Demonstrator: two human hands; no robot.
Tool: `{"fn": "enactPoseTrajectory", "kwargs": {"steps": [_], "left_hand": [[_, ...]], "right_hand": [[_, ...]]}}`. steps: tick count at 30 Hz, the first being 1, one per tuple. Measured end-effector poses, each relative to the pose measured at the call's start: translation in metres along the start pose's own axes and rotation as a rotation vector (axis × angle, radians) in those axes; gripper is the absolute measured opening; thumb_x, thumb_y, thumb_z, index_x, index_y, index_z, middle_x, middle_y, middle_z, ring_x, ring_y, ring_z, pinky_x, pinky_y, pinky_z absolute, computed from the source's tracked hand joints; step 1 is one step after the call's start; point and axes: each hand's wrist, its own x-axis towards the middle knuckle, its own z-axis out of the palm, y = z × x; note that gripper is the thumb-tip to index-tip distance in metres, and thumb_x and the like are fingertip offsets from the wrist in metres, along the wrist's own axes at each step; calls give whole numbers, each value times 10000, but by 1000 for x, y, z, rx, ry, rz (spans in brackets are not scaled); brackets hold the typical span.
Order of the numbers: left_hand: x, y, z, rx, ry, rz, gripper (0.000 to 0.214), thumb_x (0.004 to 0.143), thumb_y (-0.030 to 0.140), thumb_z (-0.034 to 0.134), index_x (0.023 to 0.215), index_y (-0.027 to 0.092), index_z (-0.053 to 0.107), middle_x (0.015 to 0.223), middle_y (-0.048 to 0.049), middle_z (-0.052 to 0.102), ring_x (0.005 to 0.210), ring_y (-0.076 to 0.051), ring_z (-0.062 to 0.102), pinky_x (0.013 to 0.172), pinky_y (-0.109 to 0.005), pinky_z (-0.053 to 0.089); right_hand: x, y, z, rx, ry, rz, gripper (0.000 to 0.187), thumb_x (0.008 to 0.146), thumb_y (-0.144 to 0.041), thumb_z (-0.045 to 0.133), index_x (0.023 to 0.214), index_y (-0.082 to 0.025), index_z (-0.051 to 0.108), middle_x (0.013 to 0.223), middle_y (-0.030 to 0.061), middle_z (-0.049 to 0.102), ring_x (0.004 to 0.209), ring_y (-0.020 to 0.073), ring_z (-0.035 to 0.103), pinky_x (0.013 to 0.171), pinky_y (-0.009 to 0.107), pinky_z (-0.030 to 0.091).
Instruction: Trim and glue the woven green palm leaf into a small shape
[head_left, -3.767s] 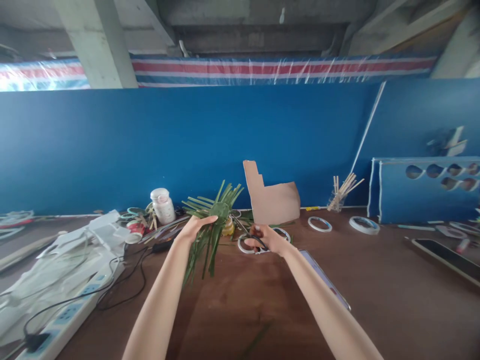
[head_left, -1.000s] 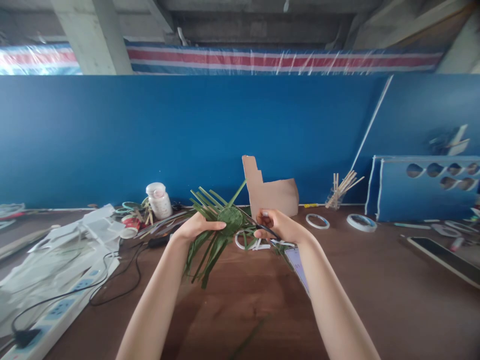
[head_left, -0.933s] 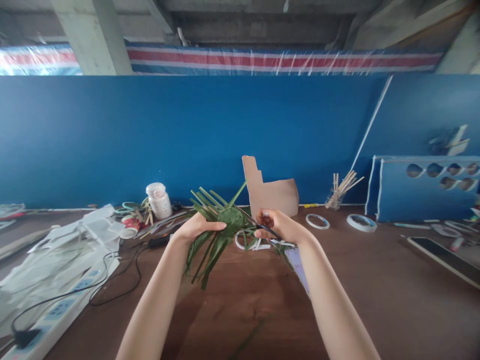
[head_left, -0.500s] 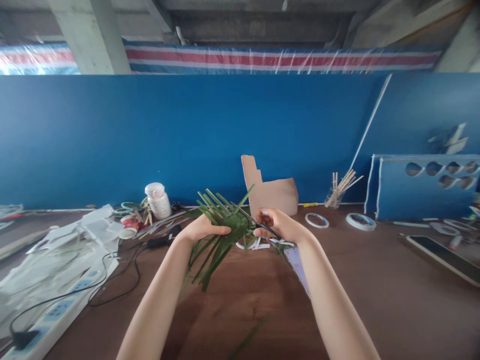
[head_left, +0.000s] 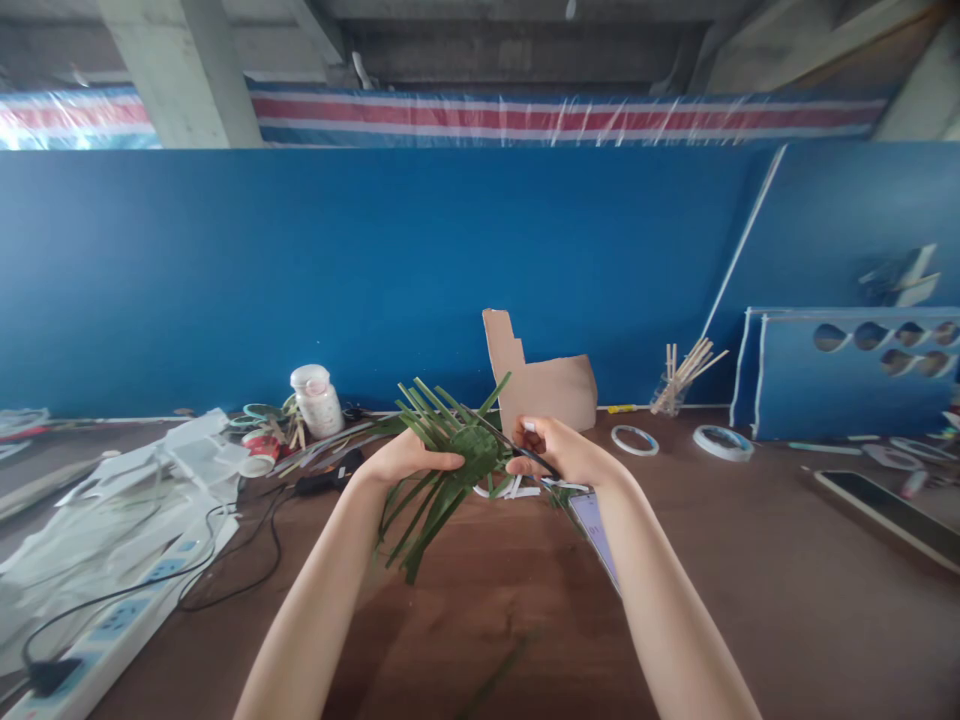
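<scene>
Over the middle of the table, a woven piece of green leaf strips (head_left: pixel 478 452) is pinched between the thumb and fingers of my left hand (head_left: pixel 409 458). Its loose strips fan out to the upper left and lower left. My right hand (head_left: pixel 559 448) is closed around a thin dark tool (head_left: pixel 541 463), too slender to name surely. That tool reaches left to the right edge of the weave. Part of the fingers on both hands is hidden. White strips (head_left: pixel 517 488) lie on the table just behind the weave.
A cardboard piece (head_left: pixel 551 390) leans on the blue partition (head_left: pixel 420 260). A phone (head_left: pixel 595 530) lies beneath my right forearm. White tape rolls (head_left: pixel 721 443) and a jar of sticks (head_left: pixel 670 397) stand right. Left are a white bottle (head_left: pixel 318 405), papers, cables and a power strip (head_left: pixel 124 620).
Almost nothing differs. The woven leaf piece has turned slightly, and both hands keep their hold in nearly the same place.
</scene>
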Motion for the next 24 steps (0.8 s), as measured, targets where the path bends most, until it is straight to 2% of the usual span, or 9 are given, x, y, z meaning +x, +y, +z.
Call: {"fn": "enactPoseTrajectory", "kwargs": {"steps": [12, 18, 21, 24], "left_hand": [[-1, 5, 2, -4, 10, 4, 325, 647, 229, 720, 948, 122, 663, 985, -91, 697, 910, -245, 635, 844, -358, 492], [-1, 9, 9, 33, -49, 13, 276, 661, 222, 703, 924, 141, 684, 966, -73, 705, 906, -243, 639, 833, -346, 505], [-1, 8, 11, 44, -47, 31, 273, 662, 221, 702, 922, 143, 685, 975, -75, 703, 912, -245, 639, 832, -348, 508], [-1, 7, 10, 47, -42, 42, 307, 668, 219, 699, 967, 152, 679, 988, -76, 700, 921, -241, 640, 842, -350, 505]], "right_hand": [[2, 5, -2, 103, 40, -25, 477, 566, -500, 767, 759, -195, 455, 589, -43, 500, 501, 102, 466, 480, 230, 365], [12, -1, 8, 321, 250, -184, 427, 580, -374, 779, 757, -217, 423, 641, -45, 524, 572, 115, 518, 540, 238, 401], [14, -5, 16, 380, 234, -225, 391, 595, -307, 762, 760, -217, 420, 700, -36, 548, 638, 129, 547, 593, 254, 425], [15, -7, 21, 347, 213, -225, 334, 616, -269, 731, 765, -209, 438, 676, -46, 521, 608, 113, 508, 568, 239, 395]]}}
